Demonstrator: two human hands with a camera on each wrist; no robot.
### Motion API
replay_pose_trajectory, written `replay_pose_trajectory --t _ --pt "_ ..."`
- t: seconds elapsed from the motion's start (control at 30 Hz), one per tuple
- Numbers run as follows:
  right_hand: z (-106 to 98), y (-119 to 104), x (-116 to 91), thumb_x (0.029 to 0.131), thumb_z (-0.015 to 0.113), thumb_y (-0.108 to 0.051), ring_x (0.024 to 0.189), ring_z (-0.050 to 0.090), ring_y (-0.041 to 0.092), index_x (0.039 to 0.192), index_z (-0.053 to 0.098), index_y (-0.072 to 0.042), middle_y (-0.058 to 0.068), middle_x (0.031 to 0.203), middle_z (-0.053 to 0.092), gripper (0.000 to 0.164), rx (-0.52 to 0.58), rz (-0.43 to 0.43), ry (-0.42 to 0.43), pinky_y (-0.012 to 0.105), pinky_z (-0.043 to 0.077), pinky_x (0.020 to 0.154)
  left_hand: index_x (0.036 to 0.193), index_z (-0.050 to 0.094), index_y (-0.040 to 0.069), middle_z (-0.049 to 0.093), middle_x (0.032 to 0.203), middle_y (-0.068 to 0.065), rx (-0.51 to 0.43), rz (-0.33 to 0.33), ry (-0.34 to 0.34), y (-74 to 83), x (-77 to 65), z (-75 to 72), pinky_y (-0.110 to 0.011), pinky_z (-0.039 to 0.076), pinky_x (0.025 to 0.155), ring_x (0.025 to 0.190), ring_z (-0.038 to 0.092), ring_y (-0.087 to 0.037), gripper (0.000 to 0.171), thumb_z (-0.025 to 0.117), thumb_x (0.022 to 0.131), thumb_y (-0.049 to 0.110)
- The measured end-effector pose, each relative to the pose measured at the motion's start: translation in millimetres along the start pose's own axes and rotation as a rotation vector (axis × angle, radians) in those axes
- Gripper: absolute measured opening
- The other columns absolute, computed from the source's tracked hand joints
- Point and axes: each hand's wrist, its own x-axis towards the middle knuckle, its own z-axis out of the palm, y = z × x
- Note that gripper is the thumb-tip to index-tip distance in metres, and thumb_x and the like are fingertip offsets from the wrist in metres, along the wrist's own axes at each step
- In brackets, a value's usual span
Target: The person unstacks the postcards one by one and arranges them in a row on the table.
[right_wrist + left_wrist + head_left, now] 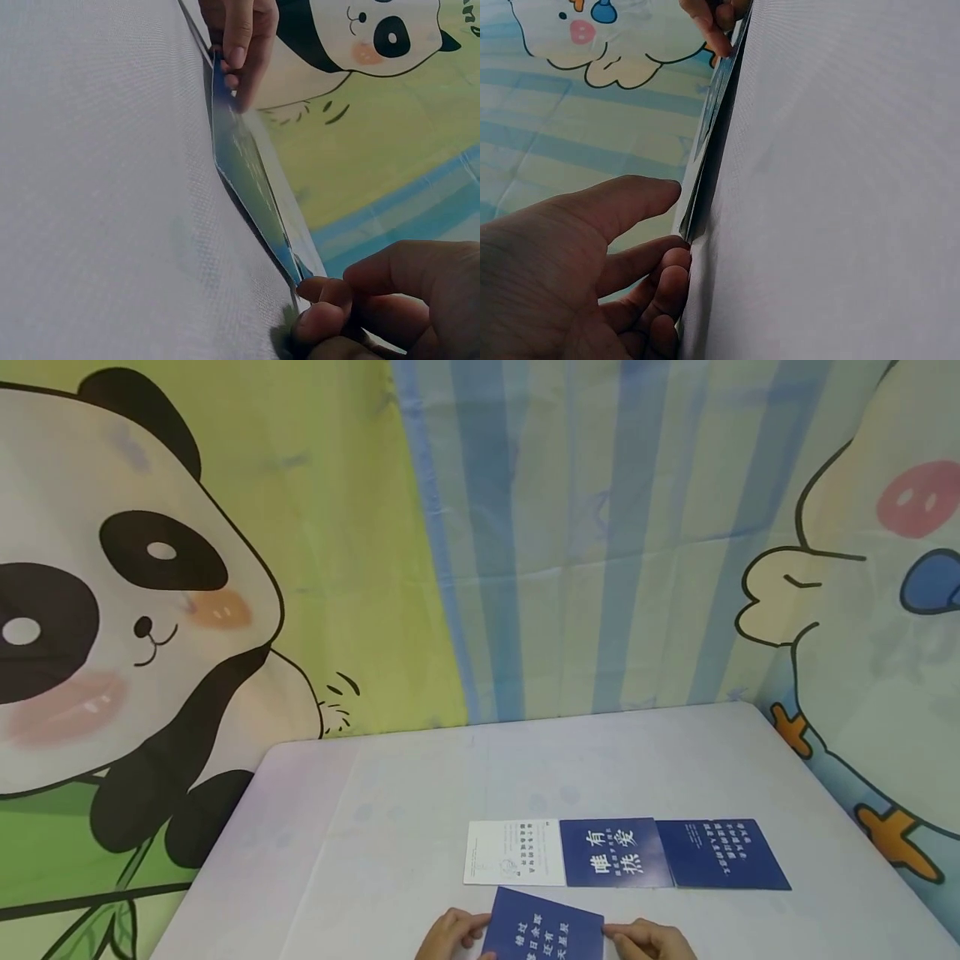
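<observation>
A dark blue card (543, 933) with white characters lies slightly turned at the near edge of the head view, its bottom cut off. At its left side is my left hand (450, 935), fingers curled at the edge. My right hand (654, 938) holds the right corner with its fingertips. In the right wrist view the card (244, 169) stands a little tilted above the cloth. Just beyond it runs a row: a white card (513, 853), a blue card with large characters (637, 864) and a blue card with small text (723, 860).
The white-covered table (390, 827) reaches back to a striped curtain (592, 527). A panda print (172, 635) covers the left wall. On the right wall is a pale cartoon figure (862, 693).
</observation>
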Motion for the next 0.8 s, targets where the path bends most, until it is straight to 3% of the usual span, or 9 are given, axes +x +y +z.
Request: replay_pose_trajectory --t 0.23,0.4,0.5,0.63,0.8 --pt "-0.8 -0.9 0.9 0.093 0.062 -0.019 0.055 0.052 0.008 0.104 0.071 0.009 0.005 0.072 0.057 0.032 0.05 0.015 -0.038 0.019 0.043 0.048 0.107 0.068 -0.004 0.049 0.089 0.015 -0.052 -0.023 0.011 1.6 0.2 -4.5 -0.021 0.04 0.063 0.077 0.043 0.005 0.035 0.072 0.088 0.025" --pt "-1.4 -2.4 1.2 0.092 0.065 -0.023 0.055 0.051 0.006 0.107 0.071 0.009 0.004 0.071 0.055 0.035 0.05 0.007 -0.024 0.02 0.044 0.049 0.106 0.069 -0.004 0.051 0.087 0.013 -0.073 -0.021 0.07 2.0 1.3 -1.5 -0.019 0.038 0.06 0.076 0.043 0.006 0.031 0.074 0.085 0.019" --pt "-0.6 -1.1 1.1 0.094 0.063 -0.02 0.056 0.05 0.005 0.112 0.067 0.011 0.003 0.073 0.054 0.036 0.061 -0.023 -0.037 0.02 0.046 0.05 0.108 0.068 -0.004 0.05 0.088 0.009 -0.1 -0.067 0.106 4.5 1.6 -0.4 -0.018 0.037 0.058 0.074 0.044 0.007 0.033 0.075 0.082 0.016" --pt "3.9 2.8 1.8 0.096 0.058 -0.013 0.058 0.051 0.002 0.117 0.064 0.012 -0.001 0.076 0.054 0.033 0.05 -0.127 -0.059 0.021 0.047 0.052 0.112 0.064 -0.004 0.052 0.093 0.005 -0.128 -0.142 0.154 6.7 1.2 0.8 -0.018 0.039 0.057 0.072 0.047 0.006 0.036 0.075 0.082 0.014" --pt "7.3 9.9 2.1 0.099 0.052 -0.003 0.07 0.056 0.004 0.125 0.059 0.009 -0.006 0.088 0.058 0.03 0.097 -0.332 -0.138 0.023 0.047 0.059 0.116 0.061 -0.002 0.055 0.095 0.0 -0.124 -0.107 0.222 5.0 -0.3 2.3 -0.018 0.04 0.055 0.072 0.047 0.005 0.043 0.077 0.079 0.01"
